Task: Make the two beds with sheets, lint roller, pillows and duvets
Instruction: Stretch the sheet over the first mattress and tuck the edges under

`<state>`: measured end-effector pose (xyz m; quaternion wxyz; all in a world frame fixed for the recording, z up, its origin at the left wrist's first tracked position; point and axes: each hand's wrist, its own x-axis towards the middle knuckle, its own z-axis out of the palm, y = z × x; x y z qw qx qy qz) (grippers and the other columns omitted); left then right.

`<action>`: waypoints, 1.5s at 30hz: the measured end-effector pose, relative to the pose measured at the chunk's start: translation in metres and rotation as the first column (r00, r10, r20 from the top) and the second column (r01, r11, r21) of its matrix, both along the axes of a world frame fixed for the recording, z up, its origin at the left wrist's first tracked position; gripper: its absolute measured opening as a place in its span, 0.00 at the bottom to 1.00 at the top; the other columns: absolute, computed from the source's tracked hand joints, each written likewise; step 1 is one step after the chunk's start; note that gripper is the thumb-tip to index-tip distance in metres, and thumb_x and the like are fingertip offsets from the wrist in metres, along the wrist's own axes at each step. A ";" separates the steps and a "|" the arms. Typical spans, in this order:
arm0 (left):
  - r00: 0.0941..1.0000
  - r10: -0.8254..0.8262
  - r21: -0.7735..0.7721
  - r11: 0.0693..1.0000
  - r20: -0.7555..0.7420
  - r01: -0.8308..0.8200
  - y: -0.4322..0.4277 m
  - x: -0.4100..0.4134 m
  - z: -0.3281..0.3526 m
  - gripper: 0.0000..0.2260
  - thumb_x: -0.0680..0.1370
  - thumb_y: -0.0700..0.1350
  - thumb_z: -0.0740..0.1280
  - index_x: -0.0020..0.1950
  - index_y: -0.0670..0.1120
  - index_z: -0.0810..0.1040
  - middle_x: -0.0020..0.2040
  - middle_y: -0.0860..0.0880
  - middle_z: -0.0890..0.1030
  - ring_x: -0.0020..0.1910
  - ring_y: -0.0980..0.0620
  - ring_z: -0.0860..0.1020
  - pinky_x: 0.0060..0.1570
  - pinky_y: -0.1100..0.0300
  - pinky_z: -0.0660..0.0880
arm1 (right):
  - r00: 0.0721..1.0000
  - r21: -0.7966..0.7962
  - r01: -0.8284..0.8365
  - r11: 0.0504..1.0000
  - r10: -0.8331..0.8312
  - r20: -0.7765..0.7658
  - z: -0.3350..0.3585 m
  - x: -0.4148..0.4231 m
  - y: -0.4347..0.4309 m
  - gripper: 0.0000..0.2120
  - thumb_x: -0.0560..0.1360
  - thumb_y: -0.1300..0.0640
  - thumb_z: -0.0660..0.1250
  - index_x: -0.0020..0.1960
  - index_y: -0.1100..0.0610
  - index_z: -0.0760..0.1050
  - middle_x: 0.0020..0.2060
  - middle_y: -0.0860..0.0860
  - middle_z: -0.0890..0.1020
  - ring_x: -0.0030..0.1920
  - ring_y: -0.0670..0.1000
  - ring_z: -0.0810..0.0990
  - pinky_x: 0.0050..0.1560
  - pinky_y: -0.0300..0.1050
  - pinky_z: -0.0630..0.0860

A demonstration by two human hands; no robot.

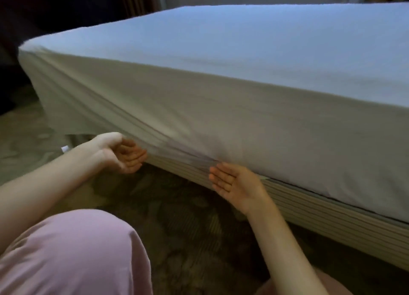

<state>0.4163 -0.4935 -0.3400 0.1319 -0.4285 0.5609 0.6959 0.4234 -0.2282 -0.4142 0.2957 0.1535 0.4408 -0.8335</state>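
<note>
– Carpet (177,206), dark and patterned, runs under everything. How far along is the bed-making?

– Early, I judge. One white sheet (221,73) lies smooth over the top of the bed and hangs down its near side. Left of the left fingers the cloth hangs loose at the corner, its hem free above the floor. That end is not tucked yet.

– And the left hand (119,153)?

– Palm up, fingers (135,156) loosely curled, the tips just at the sheet's lower edge. It grips nothing that I can see.

– Between the hands?

– Slanting folds run down from the far left corner and gather at the hem, just above the right fingertips. That suggests the tuck is in progress there.

– The right hand (234,184)?

– Spread open, fingers (218,177) straight and together, tips against the ribbed bed base (332,217) right under the hem. It holds nothing.

– Right of those fingers?

– The sheet's edge disappears into the seam above the base, so that stretch looks tucked.

– Counts?

– One bed in view, one sheet, two hands, and one knee in pink trousers (66,250) below the left fingers. No pillows, no duvets, no lint roller and no second bed show. I judge all of those are left to do.
</note>
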 end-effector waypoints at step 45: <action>0.894 -0.324 0.099 0.924 -0.308 0.369 -0.196 -0.154 -0.125 0.05 0.80 0.49 0.62 0.46 0.51 0.71 0.41 0.53 0.74 0.38 0.59 0.73 0.35 0.62 0.72 | 0.584 0.507 0.666 0.547 -0.805 0.101 0.004 -0.068 -0.213 0.09 0.79 0.63 0.55 0.41 0.61 0.67 0.54 0.60 0.74 0.62 0.58 0.74 0.56 0.50 0.68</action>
